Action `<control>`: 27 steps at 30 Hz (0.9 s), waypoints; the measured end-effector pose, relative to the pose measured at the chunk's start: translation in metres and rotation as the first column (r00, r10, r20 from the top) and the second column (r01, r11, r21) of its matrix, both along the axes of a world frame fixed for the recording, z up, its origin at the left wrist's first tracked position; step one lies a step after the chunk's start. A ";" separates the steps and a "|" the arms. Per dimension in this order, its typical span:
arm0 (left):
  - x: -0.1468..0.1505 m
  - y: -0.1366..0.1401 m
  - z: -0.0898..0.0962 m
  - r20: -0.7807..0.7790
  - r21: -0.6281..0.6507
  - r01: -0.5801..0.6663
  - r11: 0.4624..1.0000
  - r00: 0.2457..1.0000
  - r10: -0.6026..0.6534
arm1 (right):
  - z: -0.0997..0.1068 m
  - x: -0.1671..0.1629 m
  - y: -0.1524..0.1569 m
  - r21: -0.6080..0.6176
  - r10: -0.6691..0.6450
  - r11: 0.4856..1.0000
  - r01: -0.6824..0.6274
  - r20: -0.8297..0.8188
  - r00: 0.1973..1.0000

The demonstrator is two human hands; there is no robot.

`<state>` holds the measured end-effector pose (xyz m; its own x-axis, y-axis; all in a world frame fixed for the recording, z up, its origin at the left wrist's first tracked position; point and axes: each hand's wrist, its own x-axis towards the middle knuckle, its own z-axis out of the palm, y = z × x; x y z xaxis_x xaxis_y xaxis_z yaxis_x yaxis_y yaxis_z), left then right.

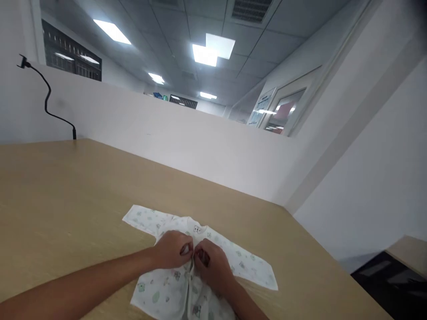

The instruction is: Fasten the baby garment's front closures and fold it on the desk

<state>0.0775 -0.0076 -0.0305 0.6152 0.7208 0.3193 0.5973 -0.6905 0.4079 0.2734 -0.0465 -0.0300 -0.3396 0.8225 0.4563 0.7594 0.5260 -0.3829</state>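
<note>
A small white baby shirt (167, 295) with green and grey prints lies spread on the table, both long sleeves stretched out sideways. Its front opening runs down the middle, and the lower part gapes. At the upper front edge my left hand (174, 250) pinches the cloth, thumb and forefinger pressed together. Close beside it, almost touching, my right hand (211, 262) is closed on the opposite edge of the opening. Whatever fastener may sit between the fingertips is hidden. The neckline with a printed label shows just above both hands.
The shirt rests on a wooden table (83, 191). A white partition (187, 138) stands along its back edge. At the far left rises a black gooseneck holder (48, 95). A dark glossy object (390, 284) sits beyond the table's right edge.
</note>
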 end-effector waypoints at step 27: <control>-0.011 -0.003 0.008 0.047 -0.087 0.090 0.992 0.995 -0.086 | 0.000 0.007 -0.002 -0.075 0.070 0.995 -0.072 -0.028 0.997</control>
<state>0.0662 -0.0106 -0.0226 0.6647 0.6910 0.2840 0.5161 -0.6996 0.4941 0.2803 -0.0481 -0.0301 -0.3874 0.8292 0.4030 0.7111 0.5469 -0.4418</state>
